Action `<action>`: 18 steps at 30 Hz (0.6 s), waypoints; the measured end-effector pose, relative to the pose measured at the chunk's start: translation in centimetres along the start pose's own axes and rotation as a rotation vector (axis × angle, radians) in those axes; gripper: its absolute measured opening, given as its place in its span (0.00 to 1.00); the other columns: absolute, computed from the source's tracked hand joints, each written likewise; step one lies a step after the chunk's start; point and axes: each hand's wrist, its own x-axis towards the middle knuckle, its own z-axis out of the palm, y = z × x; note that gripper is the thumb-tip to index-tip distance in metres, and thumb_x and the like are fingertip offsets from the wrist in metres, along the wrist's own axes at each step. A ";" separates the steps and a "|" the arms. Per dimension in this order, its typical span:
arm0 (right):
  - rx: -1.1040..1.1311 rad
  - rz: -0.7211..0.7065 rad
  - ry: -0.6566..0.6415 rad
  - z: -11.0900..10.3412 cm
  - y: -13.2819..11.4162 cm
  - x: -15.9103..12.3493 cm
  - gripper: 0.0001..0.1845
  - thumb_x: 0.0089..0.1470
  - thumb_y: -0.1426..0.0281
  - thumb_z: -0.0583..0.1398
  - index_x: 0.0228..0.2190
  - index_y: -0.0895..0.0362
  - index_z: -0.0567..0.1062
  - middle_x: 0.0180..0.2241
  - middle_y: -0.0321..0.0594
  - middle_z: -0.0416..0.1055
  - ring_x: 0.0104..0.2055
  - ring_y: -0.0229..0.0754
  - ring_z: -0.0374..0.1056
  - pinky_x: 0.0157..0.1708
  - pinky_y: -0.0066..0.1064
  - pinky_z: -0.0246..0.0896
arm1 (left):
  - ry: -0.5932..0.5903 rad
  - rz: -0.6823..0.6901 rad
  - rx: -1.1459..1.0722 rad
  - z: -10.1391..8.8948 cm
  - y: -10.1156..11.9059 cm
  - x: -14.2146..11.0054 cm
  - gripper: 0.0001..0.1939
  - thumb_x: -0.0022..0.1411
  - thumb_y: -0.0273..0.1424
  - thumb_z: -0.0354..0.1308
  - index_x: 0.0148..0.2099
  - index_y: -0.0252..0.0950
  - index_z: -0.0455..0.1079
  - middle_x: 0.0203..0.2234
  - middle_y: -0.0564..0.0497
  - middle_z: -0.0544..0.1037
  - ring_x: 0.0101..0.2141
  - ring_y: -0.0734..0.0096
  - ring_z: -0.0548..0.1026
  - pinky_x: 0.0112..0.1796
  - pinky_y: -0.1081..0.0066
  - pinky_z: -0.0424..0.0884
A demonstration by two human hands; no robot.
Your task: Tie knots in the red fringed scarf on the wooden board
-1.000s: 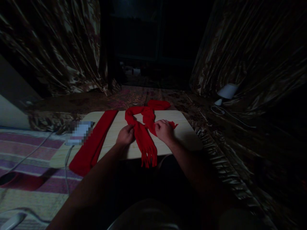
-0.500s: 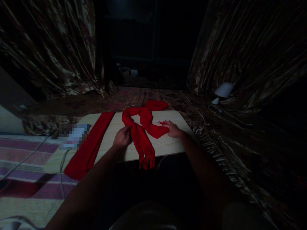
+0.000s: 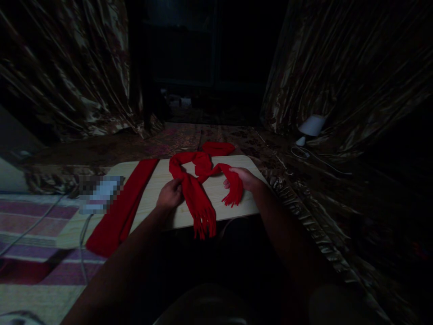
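A red fringed scarf (image 3: 198,194) lies looped on a pale wooden board (image 3: 162,180) in front of me; one fringed end hangs over the near edge. My left hand (image 3: 170,194) is closed on the scarf's left side, near where it crosses. My right hand (image 3: 244,178) grips the other end, its thumb on top and fingers beneath, and the fringe there droops toward me. Part of the red fabric (image 3: 219,148) reaches past the board's far edge.
A folded red cloth (image 3: 126,207) lies across the board's left part, beside a blurred-out flat object (image 3: 101,194) with a cable. A small white lamp (image 3: 311,126) stands at the right. Patterned curtains (image 3: 74,67) hang behind. Striped fabric (image 3: 34,216) covers the left side.
My right hand has lifted and turned the scarf end, so its fringe, which pointed away behind the fabric, now hangs toward me. My left hand keeps its hold.
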 end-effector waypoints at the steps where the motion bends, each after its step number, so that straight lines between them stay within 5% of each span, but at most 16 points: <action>1: -0.107 0.073 0.009 -0.3 0.0 0.0 0.29 0.66 0.59 0.43 0.49 0.66 0.74 0.42 0.56 0.78 0.39 0.47 0.75 0.39 0.33 0.68 | -0.002 -0.013 -0.007 0.0 0.1 0.0 0.26 0.65 0.37 0.46 0.60 0.33 0.70 0.55 0.40 0.75 0.54 0.53 0.73 0.54 0.59 0.69; 5: -0.765 0.251 0.168 -1.6 0.5 0.0 0.19 0.56 0.64 0.59 0.41 0.66 0.80 0.41 0.58 0.78 0.43 0.52 0.75 0.39 0.32 0.65 | -0.026 -0.038 -0.004 -0.2 0.7 0.0 0.26 0.64 0.37 0.48 0.60 0.34 0.70 0.55 0.40 0.75 0.54 0.53 0.74 0.54 0.60 0.69; 9: -0.972 0.009 0.344 -1.2 0.6 0.1 0.16 0.56 0.68 0.57 0.41 0.61 0.81 0.45 0.52 0.78 0.46 0.46 0.74 0.41 0.26 0.61 | -0.020 -0.050 -0.003 -0.3 0.6 0.1 0.26 0.63 0.37 0.47 0.59 0.33 0.71 0.56 0.39 0.74 0.54 0.52 0.73 0.55 0.58 0.69; 11: -0.967 -0.081 0.300 -0.5 0.4 0.1 0.16 0.59 0.67 0.55 0.41 0.59 0.81 0.43 0.48 0.79 0.43 0.42 0.74 0.40 0.25 0.61 | -0.015 -0.018 -0.012 -0.2 0.4 0.0 0.27 0.64 0.37 0.46 0.59 0.32 0.71 0.56 0.39 0.74 0.55 0.52 0.73 0.56 0.58 0.68; 14: -1.014 -0.033 0.174 0.4 0.0 0.1 0.23 0.58 0.55 0.58 0.41 0.60 0.81 0.41 0.50 0.79 0.40 0.45 0.74 0.36 0.28 0.61 | -0.002 0.053 -0.014 -0.2 -0.1 0.0 0.28 0.64 0.38 0.43 0.59 0.32 0.70 0.55 0.39 0.75 0.56 0.52 0.72 0.57 0.58 0.66; 18: -1.134 0.115 -0.068 1.1 -0.3 -0.4 0.43 0.39 0.42 0.67 0.48 0.62 0.78 0.46 0.55 0.77 0.41 0.51 0.75 0.32 0.31 0.62 | 0.004 0.058 -0.006 -0.2 -0.1 -0.1 0.28 0.64 0.39 0.42 0.59 0.32 0.71 0.56 0.39 0.74 0.56 0.53 0.72 0.57 0.58 0.66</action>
